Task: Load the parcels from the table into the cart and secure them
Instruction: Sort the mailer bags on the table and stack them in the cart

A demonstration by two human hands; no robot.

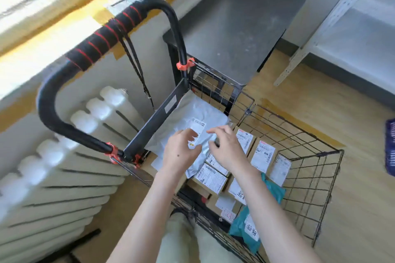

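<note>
White ribbed radiator [64,168] filling 8 o'clock, motion-blurred, cut off by the left edge. Grey-topped table [245,23] with a black frame sitting at 12 o'clock, its near corner hiding behind the cart. Pale metal shelving [352,28] at 2 o'clock, running out of frame. Black wire-mesh cart [303,177] occupying 4 o'clock, its near wall hiding behind the arms. Cart handle [100,42] arching at 10 o'clock, wrapped in black foam with red bands. Labelled cardboard boxes [263,153] standing packed side by side in the cart, print too small to read. Teal poly mailers [243,228] lying at 5 o'clock, partly under the right forearm. Crinkled grey poly mailer [197,167] sitting over the boxes at centre, mostly covered by the hands. Left hand [181,151] and right hand [228,147] both gripping it, fingers curling round its top.
</note>
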